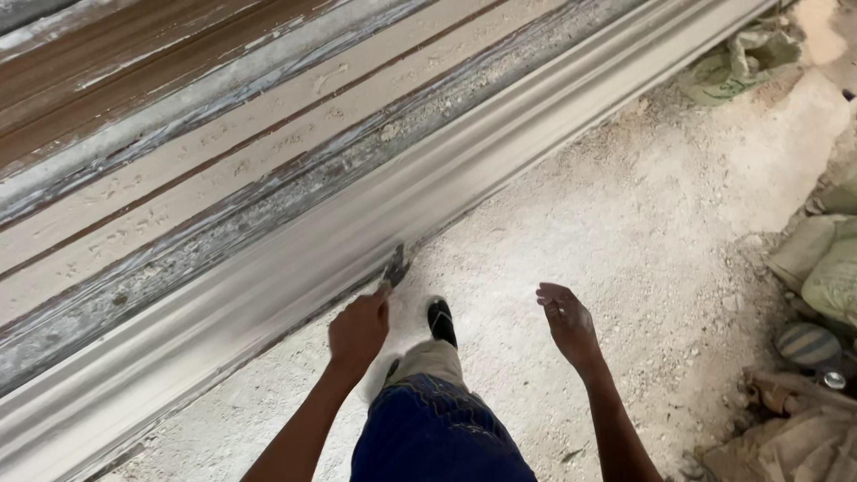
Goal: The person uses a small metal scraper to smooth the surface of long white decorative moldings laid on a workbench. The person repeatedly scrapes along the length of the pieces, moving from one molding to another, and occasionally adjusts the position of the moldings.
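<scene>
tool [395,265] tip: blurred; sacks [817,268]: cut by right edge; moulding [357,223] ends: out of frame

- A plaster-moulding workshop or building site, rough and dusty.
- A long white cast moulding [375,228] lies along a plaster-smeared wooden table [134,134].
- Gritty, dust-covered floor [661,232].
- Crumpled sacks [826,263] heaped at the edge.

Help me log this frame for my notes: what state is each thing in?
left hand: closed on a small scraper, at the moulding's lower edge.
scraper: blade against the moulding.
right hand: open, empty, held over the floor.
long white moulding: smooth, lying on the bench.
floor: dusty with white powder.
sacks: slumped at right.
</scene>
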